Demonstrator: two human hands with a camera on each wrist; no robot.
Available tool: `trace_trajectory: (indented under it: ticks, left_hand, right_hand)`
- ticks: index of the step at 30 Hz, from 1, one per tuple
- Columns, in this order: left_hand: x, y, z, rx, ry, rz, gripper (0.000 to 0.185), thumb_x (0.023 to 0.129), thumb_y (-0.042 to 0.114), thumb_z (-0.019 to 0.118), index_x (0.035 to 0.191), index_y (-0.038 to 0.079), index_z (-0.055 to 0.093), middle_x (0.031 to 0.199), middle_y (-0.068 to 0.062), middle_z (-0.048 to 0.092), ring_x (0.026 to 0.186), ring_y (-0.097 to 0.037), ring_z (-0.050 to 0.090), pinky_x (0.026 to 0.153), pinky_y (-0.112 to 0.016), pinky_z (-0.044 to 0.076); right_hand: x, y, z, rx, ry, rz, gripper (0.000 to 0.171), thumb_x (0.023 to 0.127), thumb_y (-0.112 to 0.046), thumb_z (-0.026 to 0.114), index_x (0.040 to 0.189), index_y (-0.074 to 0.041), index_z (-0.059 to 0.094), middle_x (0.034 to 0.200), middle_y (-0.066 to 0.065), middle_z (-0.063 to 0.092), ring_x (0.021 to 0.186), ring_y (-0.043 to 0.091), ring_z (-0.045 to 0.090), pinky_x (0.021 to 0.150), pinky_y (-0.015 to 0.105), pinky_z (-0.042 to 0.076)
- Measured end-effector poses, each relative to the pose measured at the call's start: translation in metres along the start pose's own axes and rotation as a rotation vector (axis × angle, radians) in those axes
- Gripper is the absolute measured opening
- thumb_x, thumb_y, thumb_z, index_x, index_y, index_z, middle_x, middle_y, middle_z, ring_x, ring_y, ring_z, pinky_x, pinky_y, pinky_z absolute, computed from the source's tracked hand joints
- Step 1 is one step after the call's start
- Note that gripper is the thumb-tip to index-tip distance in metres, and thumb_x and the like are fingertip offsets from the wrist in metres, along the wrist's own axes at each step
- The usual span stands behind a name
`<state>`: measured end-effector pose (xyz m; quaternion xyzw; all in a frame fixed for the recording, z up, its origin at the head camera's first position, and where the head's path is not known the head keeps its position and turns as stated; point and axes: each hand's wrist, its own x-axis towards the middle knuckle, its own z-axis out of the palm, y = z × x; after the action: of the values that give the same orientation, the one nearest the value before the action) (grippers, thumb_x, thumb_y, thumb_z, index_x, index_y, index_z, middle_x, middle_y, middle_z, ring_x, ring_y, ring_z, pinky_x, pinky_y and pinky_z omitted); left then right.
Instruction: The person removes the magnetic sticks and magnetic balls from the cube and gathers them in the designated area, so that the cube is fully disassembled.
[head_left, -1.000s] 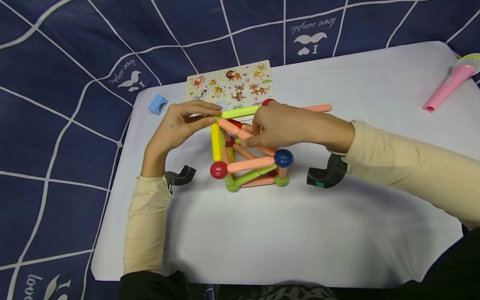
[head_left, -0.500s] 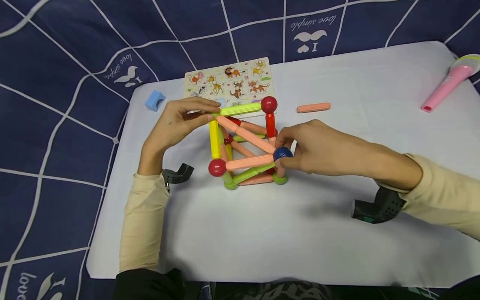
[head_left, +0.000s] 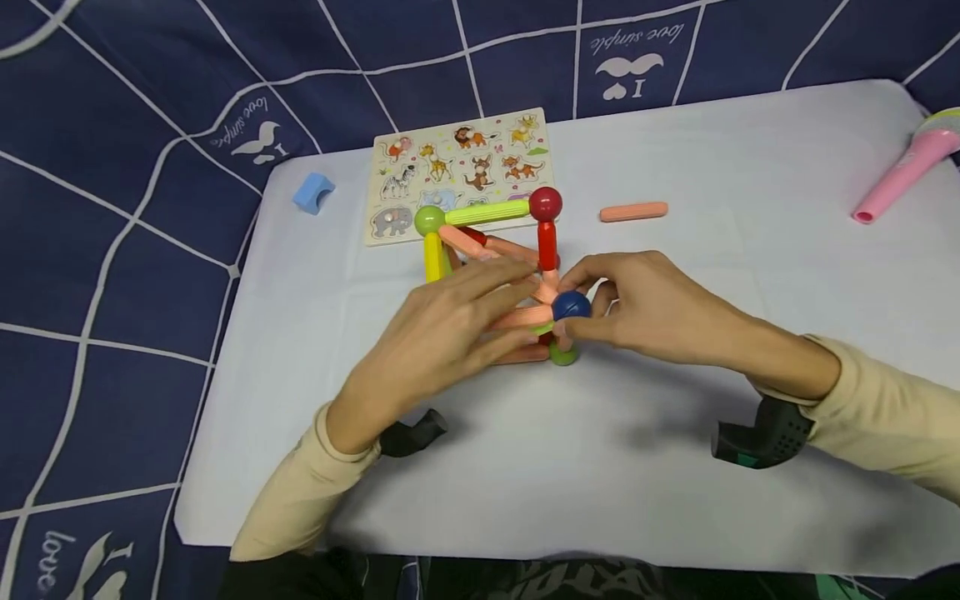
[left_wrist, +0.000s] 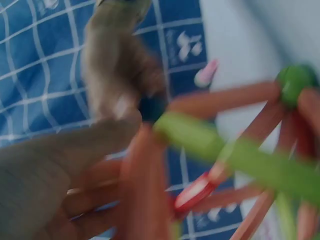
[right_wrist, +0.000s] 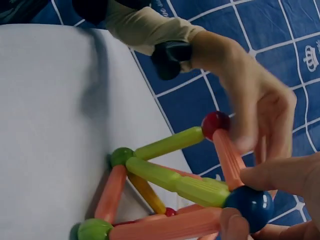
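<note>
A frame of coloured rods and balls (head_left: 487, 250) stands on the white sheet (head_left: 525, 483). My right hand (head_left: 592, 307) pinches the blue ball (head_left: 572, 306) at the frame's near right top corner; in the right wrist view its thumb and a finger close on this blue ball (right_wrist: 250, 202). My left hand (head_left: 506, 293) reaches in from the lower left and its fingers wrap the front salmon rod (right_wrist: 227, 155) next to a red ball (right_wrist: 215, 122). The left wrist view is blurred. A red ball (head_left: 545, 203) and a green ball (head_left: 430, 220) top the far corners.
A loose salmon rod (head_left: 633, 212) lies right of the frame. An animal puzzle board (head_left: 461, 162) sits behind it, a small blue block (head_left: 312, 193) at the far left, a pink toy microphone (head_left: 903, 167) at the far right. Dark blue patterned cloth (head_left: 112, 250) surrounds the sheet.
My left hand let go of the far green corner and came down to the front rod. My right hand left the top of the frame and took the blue ball.
</note>
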<state>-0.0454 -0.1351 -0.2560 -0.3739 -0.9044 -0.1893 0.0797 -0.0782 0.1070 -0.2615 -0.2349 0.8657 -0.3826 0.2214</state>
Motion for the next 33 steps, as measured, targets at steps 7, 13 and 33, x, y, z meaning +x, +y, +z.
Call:
trace_trajectory:
  ticks: [7, 13, 33]
  left_hand:
    - [-0.018, 0.007, -0.003, 0.130, 0.085, -0.058, 0.045, 0.082, 0.028, 0.082, 0.119, 0.004, 0.070, 0.132, -0.009, 0.060, 0.127, -0.024, 0.051, 0.111, -0.034, 0.036]
    - [-0.044, 0.008, -0.010, 0.192, 0.173, -0.106, 0.025, 0.080, 0.016, 0.083, 0.100, 0.002, 0.077, 0.104, -0.009, 0.070, 0.098, -0.023, 0.059, 0.078, -0.032, 0.054]
    - [-0.043, 0.005, -0.007, 0.178, 0.162, -0.106, 0.018, 0.081, 0.009, 0.081, 0.097, 0.002, 0.078, 0.092, -0.006, 0.066, 0.084, -0.020, 0.054, 0.056, -0.024, 0.050]
  right_hand:
    - [0.001, 0.001, 0.005, 0.103, 0.009, 0.031, 0.035, 0.084, -0.040, 0.078, 0.110, -0.020, 0.066, 0.073, -0.006, 0.071, 0.067, 0.017, 0.066, 0.053, 0.031, 0.047]
    - [-0.002, 0.001, 0.009, 0.111, 0.065, 0.057, 0.034, 0.083, -0.037, 0.079, 0.109, -0.018, 0.068, 0.071, -0.005, 0.070, 0.068, 0.018, 0.064, 0.052, 0.031, 0.043]
    - [0.006, -0.010, 0.022, -0.063, 0.133, 0.024, 0.020, 0.083, -0.023, 0.061, 0.099, -0.010, 0.060, 0.074, -0.002, 0.064, 0.051, 0.018, 0.043, 0.045, 0.030, 0.032]
